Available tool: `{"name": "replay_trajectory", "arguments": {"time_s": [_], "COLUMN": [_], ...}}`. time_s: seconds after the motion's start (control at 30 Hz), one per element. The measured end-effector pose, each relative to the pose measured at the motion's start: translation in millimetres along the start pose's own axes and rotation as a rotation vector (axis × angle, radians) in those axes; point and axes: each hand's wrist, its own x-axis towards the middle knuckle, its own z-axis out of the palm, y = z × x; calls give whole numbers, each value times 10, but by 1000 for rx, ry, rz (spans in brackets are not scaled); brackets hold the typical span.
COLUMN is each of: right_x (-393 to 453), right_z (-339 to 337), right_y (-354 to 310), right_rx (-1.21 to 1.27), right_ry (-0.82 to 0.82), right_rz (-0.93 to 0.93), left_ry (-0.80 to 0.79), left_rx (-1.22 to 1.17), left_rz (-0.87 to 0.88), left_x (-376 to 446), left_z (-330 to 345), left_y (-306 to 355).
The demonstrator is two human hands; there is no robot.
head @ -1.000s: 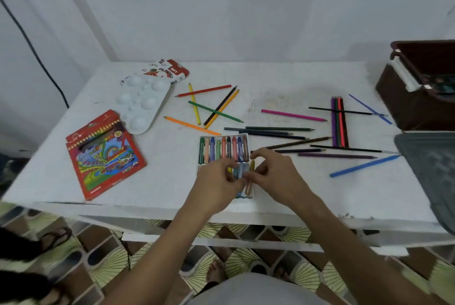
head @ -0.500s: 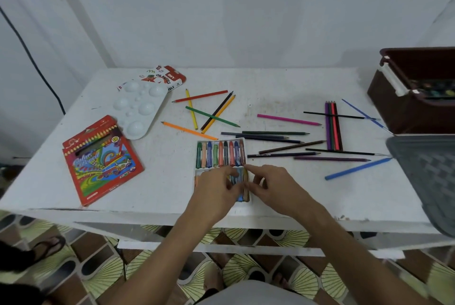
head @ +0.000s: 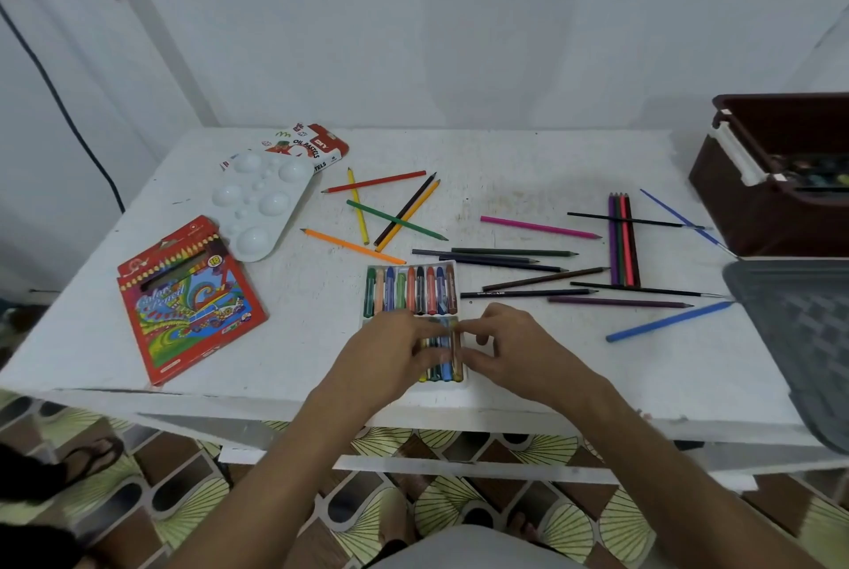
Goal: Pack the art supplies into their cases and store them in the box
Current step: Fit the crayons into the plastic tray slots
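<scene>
A white plastic pastel tray (head: 413, 264) lies near the table's front edge. Its upper row is full of oil pastels (head: 410, 290). My left hand (head: 390, 352) and my right hand (head: 514, 348) meet over the lower row, fingertips pinched together on an oil pastel (head: 455, 355) at that row's right end. My left hand hides the lower row's left part. The oil pastel case (head: 317, 146) lies at the back left, the red colour pencil case (head: 188, 297) at the front left. Several loose colour pencils (head: 540, 227) are scattered across the middle and right of the table.
A white paint palette (head: 259, 201) rests between the two cases. The brown storage box (head: 758, 210) stands at the right edge, with a grey lid (head: 799, 339) in front of it. A blue pencil (head: 668, 321) and thin brushes lie near the lid.
Both hands have shifted slightly toward me, from the tray's middle down onto its lower row. The loose pencils and cases have not moved.
</scene>
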Motion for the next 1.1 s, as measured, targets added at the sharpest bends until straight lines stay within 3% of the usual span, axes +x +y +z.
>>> {"name": "replay_trajectory", "arguments": {"time_s": [0.3, 0.53, 0.63, 0.77, 0.93, 1.1], "right_x": [33, 143, 311, 508, 481, 550], "right_z": [13, -24, -31, -43, 8, -50], "right_y": [-14, -70, -226, -423, -333, -300], "right_rx": [59, 29, 82, 80, 69, 41], "right_ry": [1, -2, 20, 29, 27, 0], "right_rz": [2, -46, -104, -129, -82, -53], "left_ry": [-43, -31, 63, 166, 129, 49], "left_rx": [26, -108, -229, -137, -95, -71], "left_rz": [-49, -36, -124, -258, -362, -333], "left_x": [67, 32, -38, -150, -181, 67], "left_z": [51, -37, -213, -467, -468, -525], "left_y": [-53, -109, -247, -563, -796, -830]}}
